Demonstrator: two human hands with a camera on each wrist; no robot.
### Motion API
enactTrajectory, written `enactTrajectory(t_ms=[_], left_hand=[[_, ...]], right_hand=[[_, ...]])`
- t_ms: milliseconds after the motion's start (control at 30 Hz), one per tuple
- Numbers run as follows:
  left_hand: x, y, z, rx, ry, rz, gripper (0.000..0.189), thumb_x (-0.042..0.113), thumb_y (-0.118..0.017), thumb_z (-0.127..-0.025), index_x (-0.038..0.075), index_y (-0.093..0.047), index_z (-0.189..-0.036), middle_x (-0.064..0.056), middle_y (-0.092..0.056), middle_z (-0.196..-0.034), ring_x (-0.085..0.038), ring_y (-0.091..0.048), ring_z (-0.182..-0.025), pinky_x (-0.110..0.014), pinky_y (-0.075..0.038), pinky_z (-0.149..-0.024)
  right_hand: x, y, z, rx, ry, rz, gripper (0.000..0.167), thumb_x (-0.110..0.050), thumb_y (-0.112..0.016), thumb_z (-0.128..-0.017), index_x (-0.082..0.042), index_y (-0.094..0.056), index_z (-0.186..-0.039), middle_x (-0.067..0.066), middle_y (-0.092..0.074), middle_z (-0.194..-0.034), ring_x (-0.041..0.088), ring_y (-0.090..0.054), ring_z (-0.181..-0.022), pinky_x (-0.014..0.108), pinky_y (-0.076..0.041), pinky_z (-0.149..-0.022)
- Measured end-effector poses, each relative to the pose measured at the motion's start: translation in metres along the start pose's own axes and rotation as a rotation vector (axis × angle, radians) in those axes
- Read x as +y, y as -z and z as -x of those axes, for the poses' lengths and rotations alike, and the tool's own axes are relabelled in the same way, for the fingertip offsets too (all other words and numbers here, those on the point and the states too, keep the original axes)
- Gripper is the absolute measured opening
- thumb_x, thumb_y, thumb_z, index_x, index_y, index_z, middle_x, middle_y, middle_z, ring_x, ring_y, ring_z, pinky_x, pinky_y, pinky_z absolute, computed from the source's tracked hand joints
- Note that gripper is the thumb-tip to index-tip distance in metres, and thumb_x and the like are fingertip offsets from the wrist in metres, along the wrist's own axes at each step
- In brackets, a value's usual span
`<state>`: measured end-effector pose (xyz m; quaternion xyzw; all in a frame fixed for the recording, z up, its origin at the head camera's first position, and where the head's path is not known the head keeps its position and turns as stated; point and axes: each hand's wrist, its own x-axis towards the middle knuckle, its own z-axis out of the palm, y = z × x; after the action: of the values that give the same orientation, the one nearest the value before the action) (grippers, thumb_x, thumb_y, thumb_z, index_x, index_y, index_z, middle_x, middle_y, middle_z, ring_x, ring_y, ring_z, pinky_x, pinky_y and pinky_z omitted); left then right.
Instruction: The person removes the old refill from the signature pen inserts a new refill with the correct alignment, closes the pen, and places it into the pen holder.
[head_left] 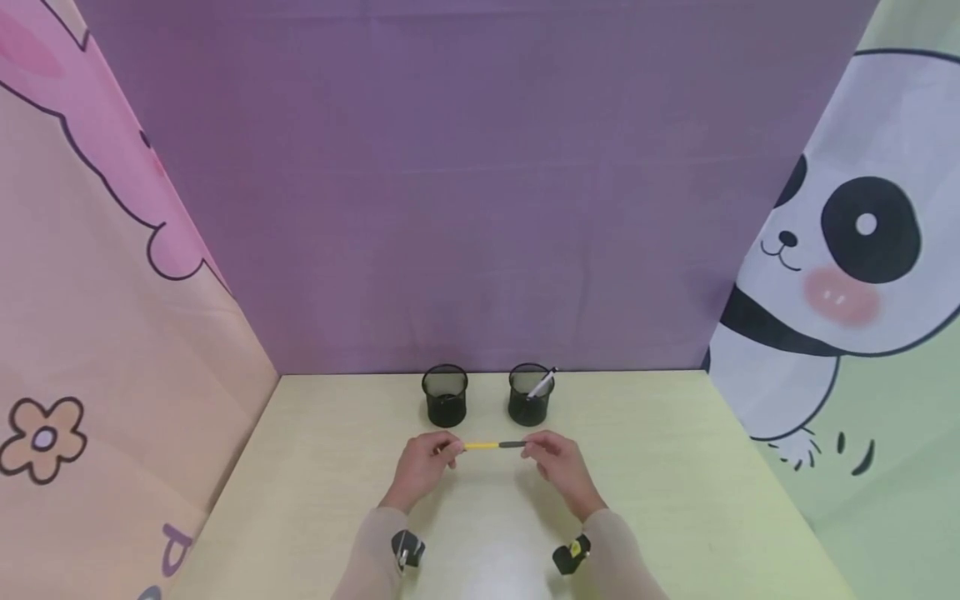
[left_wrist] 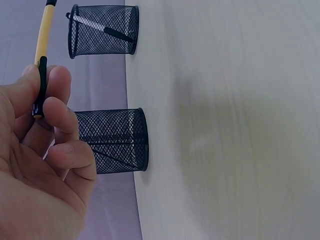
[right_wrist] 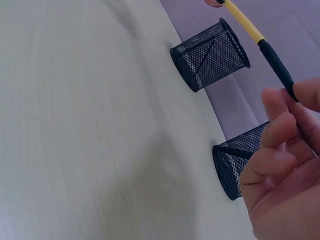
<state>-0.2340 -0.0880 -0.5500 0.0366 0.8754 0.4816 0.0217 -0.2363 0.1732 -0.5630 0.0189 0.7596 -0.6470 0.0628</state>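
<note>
Pen (head_left: 482, 445) with a slim yellow barrel and black ends is held level between a person's two bare hands, its long axis running from left to right, raised above a pale wood-toned table (head_left: 480, 525). The left hand (head_left: 423, 468) has the end with the black clip; the right hand (head_left: 561, 468) has the opposite end, past the ribbed black grip. Neither hand is nearer: each touches its own end, and the yellow middle lies bare between them. On both sides, thumb and forefinger are pinched together on the pen, while the remaining fingers curl loosely; whether any of those also touch it cannot be told.

Just beyond, near the table's far edge, two round black wire-mesh cups stand upright side by side, apart from each other. The left cup (head_left: 447, 410) shows dark lines through its mesh, seams or contents unclear. The right cup (head_left: 528, 412) holds a white-and-black pen (head_left: 542, 383) leaning to the right rim. Purple cloth (head_left: 480, 183) hangs behind.
</note>
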Motion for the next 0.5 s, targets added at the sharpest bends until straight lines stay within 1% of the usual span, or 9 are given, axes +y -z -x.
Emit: enactTrajectory(t_ms=[100, 200, 300, 400, 500], left_hand=[[-0.0009, -0.0002, 0.0007, 0.004, -0.005, -0.003, 0.013, 0.027, -0.066, -0.100, 0.018, -0.075, -0.097, 0.002, -0.066, -0.074, -0.016, -0.054, -0.069, -0.030, -0.043, -0.063], [-0.0016, -0.0004, 0.0013, 0.002, -0.005, -0.006, 0.013, 0.027, -0.066, -0.100, 0.019, -0.075, -0.097, 0.003, -0.066, -0.074, -0.016, -0.054, -0.069, -0.029, -0.044, -0.063], [-0.0019, -0.0009, 0.0015, -0.003, 0.000, -0.002, 0.012, 0.026, -0.066, -0.100, 0.019, -0.075, -0.097, 0.003, -0.066, -0.073, -0.017, -0.054, -0.069, -0.030, -0.044, -0.063], [-0.0015, -0.0013, 0.0010, -0.005, 0.008, 0.004, 0.011, 0.025, -0.066, -0.100, 0.020, -0.075, -0.096, 0.003, -0.065, -0.073, -0.018, -0.054, -0.069, -0.031, -0.044, -0.064], [-0.0013, -0.0011, 0.0008, -0.005, 0.005, 0.003, 0.011, 0.025, -0.066, -0.100, 0.020, -0.075, -0.096, 0.003, -0.065, -0.073, -0.018, -0.054, -0.069, -0.031, -0.045, -0.064]], right_hand=[[0.0003, -0.0001, -0.0011, -0.001, -0.026, 0.016, 0.018, -0.022, -0.066, -0.098, -0.008, -0.071, -0.110, 0.001, -0.070, -0.085, 0.013, -0.044, -0.059, 0.024, -0.038, -0.054], [0.0006, -0.0005, -0.0020, -0.010, -0.056, 0.054, 0.033, -0.035, -0.063, -0.101, -0.004, -0.070, -0.111, 0.000, -0.061, -0.074, 0.015, -0.045, -0.061, 0.026, -0.039, -0.057], [0.0005, -0.0009, -0.0024, -0.023, -0.083, 0.083, 0.044, -0.042, -0.060, -0.102, 0.000, -0.068, -0.109, 0.000, -0.052, -0.067, 0.017, -0.045, -0.061, 0.028, -0.038, -0.059], [0.0001, -0.0008, -0.0023, -0.028, -0.087, 0.101, 0.043, -0.041, -0.058, -0.104, 0.001, -0.067, -0.107, -0.001, -0.051, -0.065, 0.017, -0.044, -0.061, 0.029, -0.037, -0.058], [0.0001, -0.0009, -0.0021, -0.027, -0.071, 0.105, 0.038, -0.036, -0.057, -0.105, 0.001, -0.067, -0.106, -0.001, -0.051, -0.065, 0.017, -0.044, -0.060, 0.028, -0.037, -0.058]])
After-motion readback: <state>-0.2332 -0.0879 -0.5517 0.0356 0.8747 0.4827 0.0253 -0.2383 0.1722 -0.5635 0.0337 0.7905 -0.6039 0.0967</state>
